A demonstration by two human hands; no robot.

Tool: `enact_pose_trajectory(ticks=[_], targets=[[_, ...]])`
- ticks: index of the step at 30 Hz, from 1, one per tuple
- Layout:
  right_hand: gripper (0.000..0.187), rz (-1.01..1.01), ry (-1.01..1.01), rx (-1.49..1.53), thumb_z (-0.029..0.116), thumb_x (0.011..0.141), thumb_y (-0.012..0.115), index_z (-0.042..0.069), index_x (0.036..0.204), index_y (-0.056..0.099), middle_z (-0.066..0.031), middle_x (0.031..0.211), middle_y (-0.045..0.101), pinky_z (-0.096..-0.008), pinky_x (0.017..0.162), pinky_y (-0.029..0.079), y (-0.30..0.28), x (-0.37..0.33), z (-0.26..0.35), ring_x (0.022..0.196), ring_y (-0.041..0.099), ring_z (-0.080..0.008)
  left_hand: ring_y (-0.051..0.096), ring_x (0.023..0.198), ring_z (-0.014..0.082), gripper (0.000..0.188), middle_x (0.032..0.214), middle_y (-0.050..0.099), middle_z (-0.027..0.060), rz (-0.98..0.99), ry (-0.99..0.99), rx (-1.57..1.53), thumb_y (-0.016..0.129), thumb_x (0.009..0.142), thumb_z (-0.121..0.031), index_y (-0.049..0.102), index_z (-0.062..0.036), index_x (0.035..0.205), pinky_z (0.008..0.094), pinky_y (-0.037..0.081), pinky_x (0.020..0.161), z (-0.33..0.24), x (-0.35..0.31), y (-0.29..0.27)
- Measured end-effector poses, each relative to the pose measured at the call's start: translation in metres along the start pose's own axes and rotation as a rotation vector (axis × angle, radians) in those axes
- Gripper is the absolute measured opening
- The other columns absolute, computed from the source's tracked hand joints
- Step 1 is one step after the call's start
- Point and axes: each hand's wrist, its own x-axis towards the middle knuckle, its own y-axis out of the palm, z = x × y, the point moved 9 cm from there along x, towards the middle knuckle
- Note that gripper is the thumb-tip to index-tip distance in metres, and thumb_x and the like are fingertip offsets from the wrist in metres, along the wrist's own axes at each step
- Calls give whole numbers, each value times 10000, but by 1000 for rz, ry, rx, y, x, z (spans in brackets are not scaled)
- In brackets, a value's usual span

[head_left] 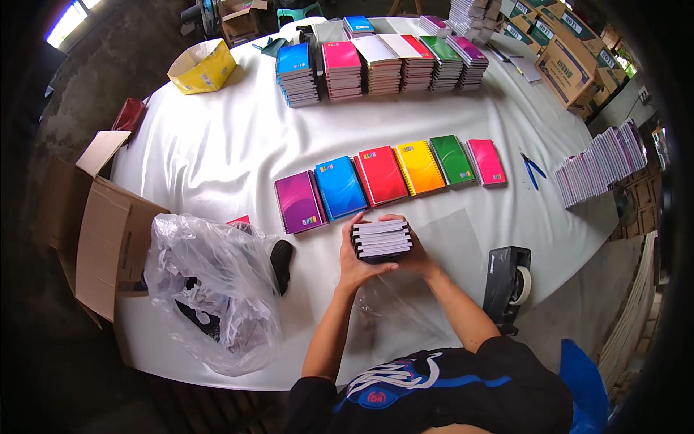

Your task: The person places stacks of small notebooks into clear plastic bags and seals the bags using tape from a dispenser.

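Between both palms I grip a small stack of notebooks [382,239], its white page edges facing up. My left hand [356,262] wraps the left side, with its thumb along the near edge. My right hand [415,257] closes around the right side; some of its fingers are hidden behind the stack. Just beyond lies a row of spiral notebooks: purple [298,204], blue [340,189], red [381,176], yellow [419,168], green [452,160] and pink [487,163]. Clear plastic sheets [448,242] lie flat near my right forearm.
A black tape dispenser [499,282] stands at right, with blue-handled pliers [533,171] and piled notebooks [600,165] beyond. Left are a clear plastic bag [217,289] of crumpled paper and an open carton [116,242]. Notebook stacks [383,69] and a yellow container [202,69] stand at the back.
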Motion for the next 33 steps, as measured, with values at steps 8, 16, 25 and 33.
enact_pose_trajectory(ticks=[8,16,25,33], targets=[[1156,26,-111,-145,294,516,884,39,1414,202,-182,1415,301,-377,1068,283,-11,-12,8,1301,328,-295,459,1170,267,1232,1251,459,143,32,-46,-116,939,331,-361,327,-24,1345,392,370,1008,7,-6,0],[1209,-139,-503,-1024,571,570,761,57,1452,113,-155,1498,175,-567,1090,84,-7,-27,126,1397,147,-264,516,1054,190,1120,1160,494,107,54,-42,43,935,385,-146,359,-79,1344,338,442,916,15,-2,1],[914,-125,-55,-702,378,654,773,74,1393,330,-148,1451,298,-471,1084,223,-44,-37,95,1347,277,-280,586,854,137,756,918,582,41,87,-108,6,913,440,-83,452,-54,1037,284,496,758,4,3,6],[608,-256,20,-432,166,745,743,35,1274,472,-163,1349,441,-388,1011,369,-27,-68,61,1251,428,-298,592,864,137,726,904,600,50,70,-101,47,915,443,-89,455,-49,1003,275,497,740,6,3,4]])
